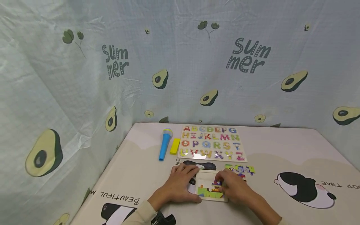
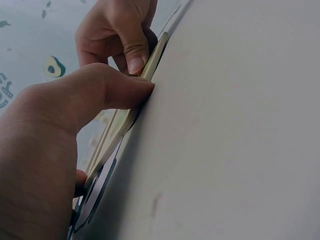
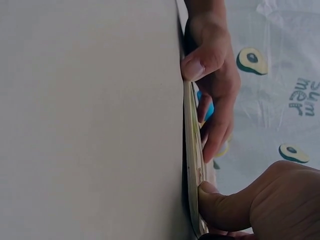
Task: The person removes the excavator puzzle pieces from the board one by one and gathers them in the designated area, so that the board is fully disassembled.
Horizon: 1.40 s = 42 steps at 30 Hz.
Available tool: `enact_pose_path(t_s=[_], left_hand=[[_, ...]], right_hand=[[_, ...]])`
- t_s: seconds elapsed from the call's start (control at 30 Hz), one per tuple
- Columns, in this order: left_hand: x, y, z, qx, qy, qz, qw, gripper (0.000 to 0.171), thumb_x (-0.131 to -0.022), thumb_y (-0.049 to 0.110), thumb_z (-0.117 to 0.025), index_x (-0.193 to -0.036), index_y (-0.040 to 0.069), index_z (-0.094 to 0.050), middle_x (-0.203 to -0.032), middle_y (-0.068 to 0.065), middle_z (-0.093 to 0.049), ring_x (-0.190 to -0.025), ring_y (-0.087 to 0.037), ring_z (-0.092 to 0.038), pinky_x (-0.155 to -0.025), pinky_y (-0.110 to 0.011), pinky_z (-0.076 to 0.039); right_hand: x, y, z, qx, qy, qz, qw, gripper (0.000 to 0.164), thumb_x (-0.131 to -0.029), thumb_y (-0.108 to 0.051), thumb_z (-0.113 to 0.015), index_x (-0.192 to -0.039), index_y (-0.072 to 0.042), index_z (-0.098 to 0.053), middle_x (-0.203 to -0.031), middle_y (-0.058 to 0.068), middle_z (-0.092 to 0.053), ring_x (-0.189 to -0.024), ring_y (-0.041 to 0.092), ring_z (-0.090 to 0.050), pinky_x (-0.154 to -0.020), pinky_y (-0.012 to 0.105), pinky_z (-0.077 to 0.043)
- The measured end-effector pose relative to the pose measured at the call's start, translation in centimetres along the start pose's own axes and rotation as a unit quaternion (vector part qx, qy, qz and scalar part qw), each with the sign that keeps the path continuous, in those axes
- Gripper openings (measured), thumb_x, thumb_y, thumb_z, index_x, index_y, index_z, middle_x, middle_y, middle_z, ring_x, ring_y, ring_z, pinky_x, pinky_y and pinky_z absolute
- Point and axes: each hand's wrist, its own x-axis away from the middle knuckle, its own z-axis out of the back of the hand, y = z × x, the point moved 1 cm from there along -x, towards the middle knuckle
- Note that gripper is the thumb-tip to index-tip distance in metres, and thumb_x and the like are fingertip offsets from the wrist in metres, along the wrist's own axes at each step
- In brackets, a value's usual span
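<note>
A shallow wooden jigsaw tray (image 1: 204, 177) lies on the cloth in front of me, its lower part filled with green and colourful pieces. My left hand (image 1: 180, 186) grips its left side, the thumb at the near edge and the fingers toward the far left corner. Over the tray's right side my right hand (image 1: 236, 186) is bent, thumb and fingers pinching a jigsaw piece mostly hidden by them. In the left wrist view, a bit of orange shows under the right thumb (image 2: 136, 64). Loose jigsaw pieces (image 1: 250, 170) lie just beyond the right hand.
Behind the tray lies an alphabet board (image 1: 212, 140) with coloured letters. A yellow block (image 1: 175, 146) and a blue toy microphone (image 1: 165, 146) sit to its left. Printed cloth covers the table (image 1: 270, 150), and patterned curtain (image 1: 180, 62) hangs behind and at the left.
</note>
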Motion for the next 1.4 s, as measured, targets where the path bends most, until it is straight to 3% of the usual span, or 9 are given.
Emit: enact_pose_path(t_s=[0.3,0.47,0.73,0.93,1.2,1.4], left_hand=[[0.0,0.1,0.0,-0.001,0.001,0.003,1.0,0.1,-0.071,0.079,-0.066,-0.154,0.028,-0.045,-0.155,0.01,-0.042,-0.126,-0.017,-0.039,-0.105,-0.051,-0.031],[0.0,0.1,-0.1,-0.002,0.003,0.003,1.0,0.099,-0.071,0.078,-0.067,-0.154,0.028,-0.045,-0.155,0.009,-0.043,-0.126,-0.017,-0.039,-0.105,-0.051,-0.031],[0.1,0.0,-0.1,0.002,0.005,-0.001,1.0,0.099,-0.072,0.078,-0.066,-0.154,0.028,-0.045,-0.155,0.009,-0.043,-0.126,-0.017,-0.039,-0.105,-0.052,-0.031],[0.1,0.0,0.1,0.002,0.004,-0.001,1.0,0.099,-0.071,0.078,-0.066,-0.154,0.027,-0.045,-0.155,0.009,-0.043,-0.127,-0.018,-0.039,-0.105,-0.051,-0.031],[0.1,0.1,0.1,0.003,0.004,0.001,1.0,0.099,-0.071,0.077,-0.067,-0.153,0.028,-0.046,-0.154,0.008,-0.043,-0.128,-0.019,-0.039,-0.104,-0.052,-0.032],[0.1,0.2,0.2,0.001,0.005,-0.005,1.0,0.099,-0.071,0.077,-0.067,-0.154,0.027,-0.046,-0.155,0.008,-0.043,-0.127,-0.017,-0.039,-0.104,-0.052,-0.031]], right_hand=[[0.1,-0.2,0.2,0.015,0.002,0.021,1.0,0.028,-0.086,-0.008,-0.079,-0.097,-0.024,-0.06,-0.09,-0.008,-0.049,-0.083,0.013,-0.048,-0.075,0.036,-0.043],[0.3,0.0,0.3,0.015,-0.015,0.028,0.999,0.023,-0.088,-0.011,-0.078,-0.097,-0.021,-0.06,-0.086,-0.006,-0.048,-0.083,0.013,-0.047,-0.072,0.032,-0.041],[0.2,0.3,0.7,-0.016,-0.049,0.039,0.998,0.011,-0.091,-0.011,-0.073,-0.093,-0.017,-0.064,-0.082,-0.007,-0.055,-0.08,0.015,-0.051,-0.067,0.029,-0.041],[0.0,0.4,0.7,-0.032,-0.056,0.044,0.997,0.01,-0.091,-0.011,-0.073,-0.098,-0.016,-0.067,-0.083,-0.007,-0.056,-0.081,0.015,-0.05,-0.068,0.029,-0.04],[0.2,1.6,1.3,-0.08,-0.038,0.063,0.994,0.013,-0.093,-0.02,-0.073,-0.104,-0.017,-0.066,-0.081,-0.006,-0.056,-0.075,0.011,-0.05,-0.063,0.026,-0.042],[0.7,2.9,2.6,-0.11,0.025,0.075,0.991,0.022,-0.098,-0.017,-0.066,-0.117,-0.007,-0.071,-0.085,-0.005,-0.063,-0.076,0.007,-0.053,-0.066,0.024,-0.044]])
